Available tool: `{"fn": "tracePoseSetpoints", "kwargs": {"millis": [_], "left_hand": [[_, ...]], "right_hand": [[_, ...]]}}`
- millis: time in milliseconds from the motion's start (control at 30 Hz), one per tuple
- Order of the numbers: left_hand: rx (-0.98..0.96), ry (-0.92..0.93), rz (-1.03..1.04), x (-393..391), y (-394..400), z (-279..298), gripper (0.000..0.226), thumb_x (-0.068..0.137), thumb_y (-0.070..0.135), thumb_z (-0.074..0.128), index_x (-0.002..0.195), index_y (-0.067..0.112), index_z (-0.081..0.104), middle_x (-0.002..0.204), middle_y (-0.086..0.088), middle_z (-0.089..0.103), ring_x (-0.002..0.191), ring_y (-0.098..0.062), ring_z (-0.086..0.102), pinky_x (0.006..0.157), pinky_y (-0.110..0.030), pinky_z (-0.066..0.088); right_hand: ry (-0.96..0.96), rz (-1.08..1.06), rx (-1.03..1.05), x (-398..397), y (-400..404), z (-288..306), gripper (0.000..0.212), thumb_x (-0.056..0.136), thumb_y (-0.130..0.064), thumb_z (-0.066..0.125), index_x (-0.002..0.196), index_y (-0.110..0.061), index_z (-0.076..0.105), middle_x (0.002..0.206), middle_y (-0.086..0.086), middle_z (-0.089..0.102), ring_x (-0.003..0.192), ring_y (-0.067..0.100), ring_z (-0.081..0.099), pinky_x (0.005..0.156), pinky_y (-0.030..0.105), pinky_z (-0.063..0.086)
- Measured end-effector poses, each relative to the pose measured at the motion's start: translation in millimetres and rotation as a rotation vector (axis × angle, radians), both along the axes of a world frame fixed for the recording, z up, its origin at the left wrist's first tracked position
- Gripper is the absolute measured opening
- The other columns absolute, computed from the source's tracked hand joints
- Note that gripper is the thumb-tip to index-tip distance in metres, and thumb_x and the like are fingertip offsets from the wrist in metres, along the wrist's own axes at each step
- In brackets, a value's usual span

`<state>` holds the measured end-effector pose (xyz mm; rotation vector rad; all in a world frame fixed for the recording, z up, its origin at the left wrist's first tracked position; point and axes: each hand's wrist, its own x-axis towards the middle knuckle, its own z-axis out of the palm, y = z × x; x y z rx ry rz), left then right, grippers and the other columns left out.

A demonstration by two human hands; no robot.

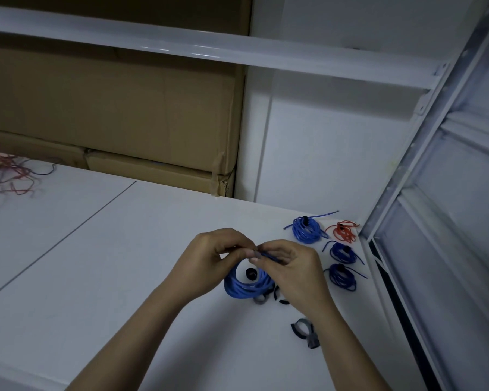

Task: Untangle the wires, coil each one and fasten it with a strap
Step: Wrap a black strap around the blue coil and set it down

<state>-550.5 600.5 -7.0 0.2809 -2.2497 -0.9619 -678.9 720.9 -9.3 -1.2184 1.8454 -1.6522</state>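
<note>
A coil of light blue wire hangs over the white table between my hands. My left hand pinches the top of the coil. My right hand pinches the same wire close beside it, where a dark strand crosses its fingers. A black strap shows through the coil's middle. Loose straps lie below: a grey one, black ones and a grey-black bunch. Fastened coils lie at the right: light blue, red, and two dark blue.
A tangle of red and dark wires lies at the table's far left. Cardboard boxes stand behind the table. A white shelf beam runs overhead, and a metal rack post borders the right side.
</note>
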Motion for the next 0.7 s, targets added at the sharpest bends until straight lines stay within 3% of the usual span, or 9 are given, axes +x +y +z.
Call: {"fn": "tracePoseSetpoints", "kwargs": {"millis": [167,267,433,567,700], "left_hand": [[0.171,-0.007,-0.076,4,1,5,0.014,0.086,0.024,0.068,0.090,0.013,0.075,0.090,0.008,0.071,0.090,-0.010,0.067,0.082,-0.019,0.052],[0.203,-0.058,-0.076,4,-3,3,0.012,0.080,0.015,0.074,0.092,0.014,0.074,0.092,0.008,0.071,0.092,-0.012,0.067,0.085,-0.022,0.054],[0.116,-0.129,-0.103,2,-8,5,0.021,0.079,-0.001,0.072,0.094,0.014,0.069,0.093,0.006,0.067,0.090,-0.009,0.064,0.083,-0.017,0.052],[-0.041,-0.228,-0.068,-4,-9,3,0.028,0.079,0.000,0.069,0.095,0.021,0.058,0.097,0.011,0.056,0.090,-0.006,0.058,0.080,-0.022,0.052],[-0.144,-0.319,0.009,-10,-8,-1,0.042,0.081,0.011,0.070,0.117,0.026,0.053,0.112,0.020,0.046,0.090,0.000,0.056,0.079,-0.019,0.052]], "right_hand": [[-0.032,0.048,-0.067,4,2,0,0.023,0.079,-0.002,0.073,0.079,-0.026,0.074,0.077,0.000,0.074,0.076,0.017,0.071,0.075,0.027,0.057],[-0.034,0.034,-0.049,2,1,-3,0.027,0.078,0.000,0.074,0.081,-0.027,0.073,0.080,-0.003,0.075,0.077,0.014,0.071,0.073,0.025,0.056],[0.025,0.095,0.013,-3,1,-3,0.029,0.081,0.000,0.071,0.088,-0.028,0.074,0.084,-0.004,0.075,0.081,0.016,0.071,0.076,0.028,0.058],[0.058,0.131,0.040,-6,-1,-5,0.034,0.081,0.003,0.070,0.090,-0.030,0.073,0.089,-0.008,0.074,0.084,0.013,0.070,0.078,0.026,0.057],[0.043,0.130,0.041,-9,-1,-7,0.034,0.082,0.000,0.070,0.091,-0.033,0.070,0.090,-0.011,0.074,0.085,0.009,0.070,0.075,0.018,0.054]]}}
